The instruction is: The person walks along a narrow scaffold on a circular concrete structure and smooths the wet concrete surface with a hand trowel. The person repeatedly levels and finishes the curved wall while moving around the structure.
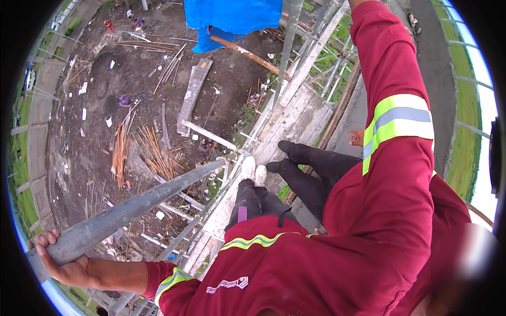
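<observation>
The left hand (63, 265) wraps a grey pole (142, 198) at far left; a slipping grip could upset balance. Open air falls to muddy ground (150, 105). White shoes (252, 169) stand near the walkway's (305, 110) edge; a co-worker (327, 159) limits room rightward. The right hand is out of frame, its hold unknown.

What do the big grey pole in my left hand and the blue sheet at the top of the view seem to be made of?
The pole in your left hand looks like metal, probably steel, dull and scuffed: it is evenly round and blotchy grey. The sheet looks like fairly matte plastic tarp, from its bright, even colour and soft folds, though coated cloth is possible.
</observation>
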A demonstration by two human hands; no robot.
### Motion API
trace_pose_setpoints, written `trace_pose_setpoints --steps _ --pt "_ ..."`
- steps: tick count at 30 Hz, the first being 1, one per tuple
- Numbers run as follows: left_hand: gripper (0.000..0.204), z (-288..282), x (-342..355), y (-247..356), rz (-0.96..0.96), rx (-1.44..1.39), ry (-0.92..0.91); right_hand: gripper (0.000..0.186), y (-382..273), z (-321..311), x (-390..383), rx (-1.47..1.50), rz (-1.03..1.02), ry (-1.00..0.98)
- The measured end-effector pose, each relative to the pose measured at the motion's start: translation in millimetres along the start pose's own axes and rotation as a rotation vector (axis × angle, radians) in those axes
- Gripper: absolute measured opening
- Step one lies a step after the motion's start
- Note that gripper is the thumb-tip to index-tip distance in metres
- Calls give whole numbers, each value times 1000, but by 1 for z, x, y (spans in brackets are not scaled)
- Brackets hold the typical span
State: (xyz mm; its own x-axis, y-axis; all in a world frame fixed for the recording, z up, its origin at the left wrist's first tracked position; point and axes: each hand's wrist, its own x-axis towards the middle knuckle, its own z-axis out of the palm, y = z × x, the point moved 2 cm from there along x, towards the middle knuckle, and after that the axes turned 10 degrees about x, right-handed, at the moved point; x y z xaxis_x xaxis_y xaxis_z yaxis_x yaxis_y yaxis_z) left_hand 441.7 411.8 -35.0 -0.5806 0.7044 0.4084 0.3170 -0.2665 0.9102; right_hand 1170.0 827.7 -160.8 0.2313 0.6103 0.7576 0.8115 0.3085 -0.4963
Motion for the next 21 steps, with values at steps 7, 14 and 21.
trace_pose_setpoints --steps 7,14,21 --pt "29 -2 -7 8 78 -11 -78 72 18 34 31 255 334 -1" --pt "30 -27 -5 7 82 4 38 64 30 49 21 314 106 -2" --pt "51 -6 -20 14 35 136 134 55 35 64 12 708 201 0"
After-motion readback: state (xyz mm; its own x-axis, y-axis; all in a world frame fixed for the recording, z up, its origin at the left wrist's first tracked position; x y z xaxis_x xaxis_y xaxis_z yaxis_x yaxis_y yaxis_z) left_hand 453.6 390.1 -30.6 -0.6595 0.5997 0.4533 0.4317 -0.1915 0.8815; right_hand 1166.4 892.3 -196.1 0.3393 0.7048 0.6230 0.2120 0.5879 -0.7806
